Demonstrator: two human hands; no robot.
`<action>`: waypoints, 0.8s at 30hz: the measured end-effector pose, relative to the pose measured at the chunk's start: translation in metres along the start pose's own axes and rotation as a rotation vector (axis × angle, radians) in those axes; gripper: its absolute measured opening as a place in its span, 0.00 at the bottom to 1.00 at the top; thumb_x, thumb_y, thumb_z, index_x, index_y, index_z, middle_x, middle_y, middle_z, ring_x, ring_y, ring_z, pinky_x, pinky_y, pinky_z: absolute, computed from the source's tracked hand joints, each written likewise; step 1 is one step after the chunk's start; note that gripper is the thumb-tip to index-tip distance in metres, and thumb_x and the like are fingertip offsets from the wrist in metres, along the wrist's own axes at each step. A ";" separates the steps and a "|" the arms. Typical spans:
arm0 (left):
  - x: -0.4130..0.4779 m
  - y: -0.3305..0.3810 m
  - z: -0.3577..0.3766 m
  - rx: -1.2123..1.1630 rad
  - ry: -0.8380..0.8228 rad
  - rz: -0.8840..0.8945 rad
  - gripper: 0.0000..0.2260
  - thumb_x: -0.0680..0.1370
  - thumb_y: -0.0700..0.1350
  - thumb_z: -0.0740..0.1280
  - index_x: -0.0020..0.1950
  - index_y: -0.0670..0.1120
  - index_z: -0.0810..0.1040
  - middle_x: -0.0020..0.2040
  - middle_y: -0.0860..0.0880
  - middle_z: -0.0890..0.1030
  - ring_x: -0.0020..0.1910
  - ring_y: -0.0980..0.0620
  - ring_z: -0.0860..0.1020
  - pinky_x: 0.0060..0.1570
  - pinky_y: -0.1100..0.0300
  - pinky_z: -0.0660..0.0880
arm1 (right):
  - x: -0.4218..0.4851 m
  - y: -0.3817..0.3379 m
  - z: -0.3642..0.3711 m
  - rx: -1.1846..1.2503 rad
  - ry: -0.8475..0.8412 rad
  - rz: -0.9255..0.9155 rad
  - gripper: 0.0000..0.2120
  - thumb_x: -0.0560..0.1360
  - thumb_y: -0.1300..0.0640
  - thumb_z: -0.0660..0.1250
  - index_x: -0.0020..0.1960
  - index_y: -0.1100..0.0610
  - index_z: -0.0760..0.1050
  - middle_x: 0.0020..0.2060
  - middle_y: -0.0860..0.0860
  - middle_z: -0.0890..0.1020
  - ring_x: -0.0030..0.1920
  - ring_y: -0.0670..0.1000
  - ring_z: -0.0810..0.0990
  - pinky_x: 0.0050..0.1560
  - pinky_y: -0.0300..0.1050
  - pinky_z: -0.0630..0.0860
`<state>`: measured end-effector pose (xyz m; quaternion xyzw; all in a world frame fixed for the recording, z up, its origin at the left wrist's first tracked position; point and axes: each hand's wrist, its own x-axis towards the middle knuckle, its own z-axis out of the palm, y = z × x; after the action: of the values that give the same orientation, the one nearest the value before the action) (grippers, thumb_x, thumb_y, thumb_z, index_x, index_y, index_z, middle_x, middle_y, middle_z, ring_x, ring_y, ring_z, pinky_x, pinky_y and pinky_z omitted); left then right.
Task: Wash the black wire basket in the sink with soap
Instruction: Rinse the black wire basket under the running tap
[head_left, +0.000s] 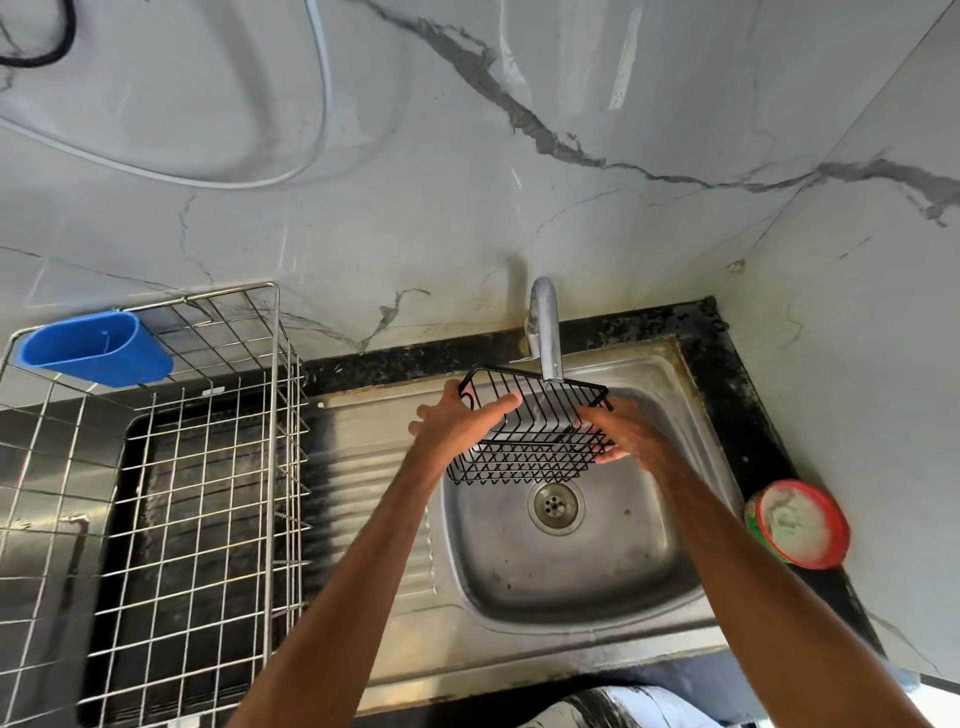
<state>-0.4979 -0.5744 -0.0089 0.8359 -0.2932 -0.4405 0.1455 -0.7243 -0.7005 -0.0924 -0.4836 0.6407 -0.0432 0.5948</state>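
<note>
Both hands grip the basket (530, 441) under the tap (548, 332) over the sink (571, 561): left hand (457, 421) on its left end, right hand (621, 431) on its right.

The black counter (748, 415) carries a steel sink (519, 649), a wire dish rack (276, 415) and 1 red-rimmed tub (797, 522).

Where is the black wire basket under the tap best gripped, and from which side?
At its short ends, coming in from left and right. The black wire basket is wide and open-wired, so the left hand and right hand there leave its middle clear beneath the tap.
</note>
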 end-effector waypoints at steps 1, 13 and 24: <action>0.000 0.001 0.004 0.027 0.031 -0.010 0.50 0.68 0.77 0.69 0.81 0.51 0.61 0.79 0.33 0.60 0.79 0.32 0.58 0.74 0.38 0.63 | 0.000 0.003 -0.001 0.005 0.001 -0.006 0.33 0.68 0.47 0.80 0.67 0.60 0.75 0.60 0.60 0.79 0.57 0.62 0.81 0.36 0.53 0.84; 0.006 0.011 0.013 -0.241 0.107 0.106 0.19 0.72 0.53 0.77 0.58 0.48 0.78 0.52 0.51 0.83 0.46 0.50 0.87 0.45 0.57 0.82 | -0.014 0.003 -0.017 -0.012 -0.022 -0.069 0.21 0.67 0.47 0.81 0.52 0.57 0.80 0.55 0.58 0.81 0.53 0.59 0.83 0.45 0.60 0.85; 0.001 0.033 0.009 -0.216 0.069 0.160 0.12 0.83 0.41 0.65 0.41 0.40 0.74 0.31 0.46 0.78 0.31 0.46 0.85 0.26 0.55 0.81 | -0.057 -0.050 0.000 -0.276 0.089 -0.270 0.28 0.80 0.36 0.62 0.73 0.50 0.69 0.72 0.52 0.72 0.66 0.56 0.75 0.63 0.48 0.73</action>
<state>-0.5167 -0.6005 0.0020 0.8038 -0.3048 -0.4276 0.2795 -0.7057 -0.6889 -0.0198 -0.6398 0.5954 -0.0556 0.4827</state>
